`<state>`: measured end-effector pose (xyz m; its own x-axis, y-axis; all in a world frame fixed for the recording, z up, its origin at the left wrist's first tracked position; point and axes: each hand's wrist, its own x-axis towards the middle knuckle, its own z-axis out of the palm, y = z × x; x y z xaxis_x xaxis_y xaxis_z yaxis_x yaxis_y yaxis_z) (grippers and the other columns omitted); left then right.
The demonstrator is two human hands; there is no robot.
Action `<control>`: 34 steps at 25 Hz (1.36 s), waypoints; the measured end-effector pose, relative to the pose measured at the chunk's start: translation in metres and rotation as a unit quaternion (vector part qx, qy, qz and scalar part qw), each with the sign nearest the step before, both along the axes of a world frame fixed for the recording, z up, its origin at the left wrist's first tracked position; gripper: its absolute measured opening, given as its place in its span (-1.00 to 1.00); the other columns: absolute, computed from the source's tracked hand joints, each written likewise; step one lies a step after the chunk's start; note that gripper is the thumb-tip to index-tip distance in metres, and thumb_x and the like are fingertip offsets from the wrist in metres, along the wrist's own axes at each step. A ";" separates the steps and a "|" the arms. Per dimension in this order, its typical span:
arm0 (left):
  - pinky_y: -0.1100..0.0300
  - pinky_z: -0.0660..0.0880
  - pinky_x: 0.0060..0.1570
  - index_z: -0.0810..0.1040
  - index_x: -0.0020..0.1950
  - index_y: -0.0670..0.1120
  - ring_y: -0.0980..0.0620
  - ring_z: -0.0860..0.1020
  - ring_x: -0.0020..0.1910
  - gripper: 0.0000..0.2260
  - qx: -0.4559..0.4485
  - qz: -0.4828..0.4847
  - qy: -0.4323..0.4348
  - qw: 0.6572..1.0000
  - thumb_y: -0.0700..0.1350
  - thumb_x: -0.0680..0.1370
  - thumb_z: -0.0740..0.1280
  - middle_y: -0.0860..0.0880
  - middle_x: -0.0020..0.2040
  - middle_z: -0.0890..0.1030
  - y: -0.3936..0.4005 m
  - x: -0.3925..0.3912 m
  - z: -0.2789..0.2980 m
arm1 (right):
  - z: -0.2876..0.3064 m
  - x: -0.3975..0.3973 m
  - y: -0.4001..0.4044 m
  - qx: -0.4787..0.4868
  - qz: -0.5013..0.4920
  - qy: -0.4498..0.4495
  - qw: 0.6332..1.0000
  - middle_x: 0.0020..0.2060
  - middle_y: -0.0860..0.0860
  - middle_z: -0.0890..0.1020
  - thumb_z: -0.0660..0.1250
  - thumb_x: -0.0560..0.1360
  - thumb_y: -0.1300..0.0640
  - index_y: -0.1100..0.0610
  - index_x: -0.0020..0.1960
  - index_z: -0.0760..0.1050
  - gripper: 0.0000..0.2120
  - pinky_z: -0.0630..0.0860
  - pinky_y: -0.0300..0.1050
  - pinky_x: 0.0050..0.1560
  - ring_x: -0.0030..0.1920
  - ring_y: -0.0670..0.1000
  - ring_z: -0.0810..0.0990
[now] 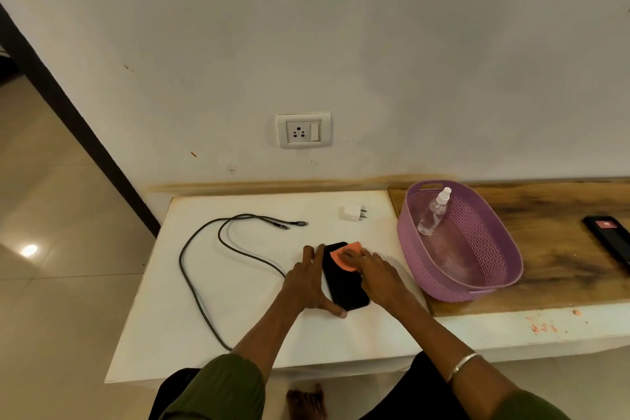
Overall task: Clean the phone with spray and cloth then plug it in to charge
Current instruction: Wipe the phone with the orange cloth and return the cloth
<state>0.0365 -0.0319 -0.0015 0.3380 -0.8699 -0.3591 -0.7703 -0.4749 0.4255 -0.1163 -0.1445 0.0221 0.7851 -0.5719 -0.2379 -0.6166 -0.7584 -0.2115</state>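
Note:
A black phone (344,286) lies flat on the white table (238,300). My left hand (308,283) grips its left edge, fingers at the top and thumb at the bottom corner. My right hand (378,274) presses an orange cloth (344,257) onto the phone's upper part. The clear spray bottle (434,211) leans inside the purple basket (443,283). A dark charging cable (204,249) loops across the table's left half. The white plug adapter (353,212) lies near the wall. A wall socket (303,130) with a switch is above the table.
The basket stands on a wooden counter (562,249) to the right. A second dark phone-like device (610,239) lies at the counter's far right edge. Orange crumbs (545,327) dot the counter's white front ledge. Tiled floor lies to the left.

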 end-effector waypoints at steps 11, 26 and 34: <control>-0.08 0.49 0.21 -0.16 0.56 0.05 -0.17 0.43 0.32 0.36 0.004 0.013 -0.001 1.000 0.40 0.00 0.57 -0.06 0.50 0.07 0.005 0.009 -0.008 | -0.016 0.038 0.020 0.056 -0.075 -0.027 0.995 0.38 0.08 0.42 0.28 0.57 -0.06 0.06 0.39 0.29 -0.55 0.33 -0.11 0.32 0.26 0.03 0.46; -0.15 0.47 0.28 -0.13 0.57 0.02 -0.20 0.40 0.36 0.36 0.016 0.015 0.004 1.000 0.38 0.01 0.59 -0.09 0.51 0.06 0.002 0.010 -0.001 | -0.014 0.014 0.020 0.036 -0.027 -0.073 0.996 0.54 -0.04 0.23 -0.18 0.34 -0.56 -0.10 0.52 0.15 -0.11 0.25 -0.07 0.42 0.52 0.06 0.22; -0.11 0.52 0.18 -0.11 0.57 0.04 -0.20 0.47 0.28 0.36 0.023 0.019 -0.003 1.000 0.36 -0.02 0.60 -0.08 0.47 0.08 0.001 0.006 -0.001 | -0.025 -0.001 0.044 0.027 0.126 -0.079 0.989 0.56 -0.04 0.19 0.29 0.51 0.32 -0.19 0.49 0.23 -0.32 0.16 0.09 0.51 0.57 0.14 0.06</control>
